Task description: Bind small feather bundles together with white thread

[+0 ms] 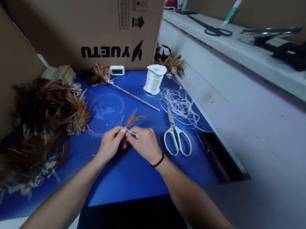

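Over the blue table, my left hand [111, 142] is closed in a pinch on a small bunch of brown feathers [133, 120], whose tips fan upward. Against it, my right hand [145, 141] is closed, thumb and fingers gripping a thin white string [132, 132] at the base of the feathers. Scissors [177, 136] with pale handles lie open to the right of my right hand. Behind them is a loose tangle of white string [180, 105]. The quill ends are hidden by my fingers.
Feather bundles [50, 106] are heaped at the left. A feather-tipped stick [135, 96], a white spool [154, 80] and a small digital display [117, 70] lie farther back. A dark phone [219, 156] is at right. A cardboard box [71, 9] walls the back; a ledge [234, 38] runs along the right.
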Tool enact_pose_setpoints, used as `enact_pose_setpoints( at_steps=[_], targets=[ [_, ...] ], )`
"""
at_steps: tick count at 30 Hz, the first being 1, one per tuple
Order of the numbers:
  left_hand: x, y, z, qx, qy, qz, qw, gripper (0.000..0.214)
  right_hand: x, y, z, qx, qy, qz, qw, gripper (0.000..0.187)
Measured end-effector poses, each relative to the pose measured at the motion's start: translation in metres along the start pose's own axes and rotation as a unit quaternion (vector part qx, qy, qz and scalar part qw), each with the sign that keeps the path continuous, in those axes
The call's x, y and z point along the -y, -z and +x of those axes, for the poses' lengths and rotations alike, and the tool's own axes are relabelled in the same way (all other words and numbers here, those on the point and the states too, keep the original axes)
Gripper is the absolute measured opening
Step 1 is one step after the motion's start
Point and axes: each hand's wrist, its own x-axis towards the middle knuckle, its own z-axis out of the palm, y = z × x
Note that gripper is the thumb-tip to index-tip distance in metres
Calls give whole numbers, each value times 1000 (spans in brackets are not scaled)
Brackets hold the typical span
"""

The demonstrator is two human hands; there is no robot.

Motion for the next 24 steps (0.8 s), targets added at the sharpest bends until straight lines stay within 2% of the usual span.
enact_pose_setpoints(
  at_steps=[5,12,19,24],
  targets=[
    [1,1,0,-5,-5,14,1000,28,-1,1,1,8,-25,50,998,16],
    [2,-3,0,-12,28,-100,995,28,-11,-1,6,76,-71,182,978,14],
    [0,-7,1,-51,50,-156,985,27,-6,0,4,70,-43,159,984,17],
    [-1,-8,1,-66,96,-185,976,24,-3,-1,2,57,-28,146,987,16]
  ],
)
